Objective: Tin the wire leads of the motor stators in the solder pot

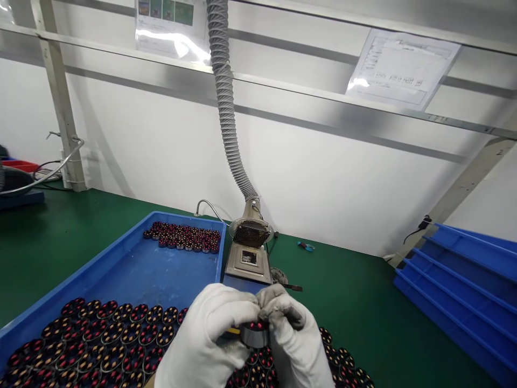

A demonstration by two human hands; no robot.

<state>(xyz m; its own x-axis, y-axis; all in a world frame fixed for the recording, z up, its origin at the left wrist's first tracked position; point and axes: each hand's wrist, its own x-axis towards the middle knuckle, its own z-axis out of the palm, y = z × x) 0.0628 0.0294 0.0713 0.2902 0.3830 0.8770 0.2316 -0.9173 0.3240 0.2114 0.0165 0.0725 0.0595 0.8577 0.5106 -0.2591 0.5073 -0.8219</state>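
Fingers (242,311) of the gloved left hand (216,323) and right hand (298,335) pinched a round part (254,338), which an uneven squeeze could have dropped onto the loose parts (258,375) at six o'clock.

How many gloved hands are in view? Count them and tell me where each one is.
2. The left hand is at the lower middle, left of the round part; the right hand is just right of that part. No third hand shows.

Left hand (214,334) and right hand (299,337) wear white gloves (220,304), the right's fingertips (277,319) grey-smudged.
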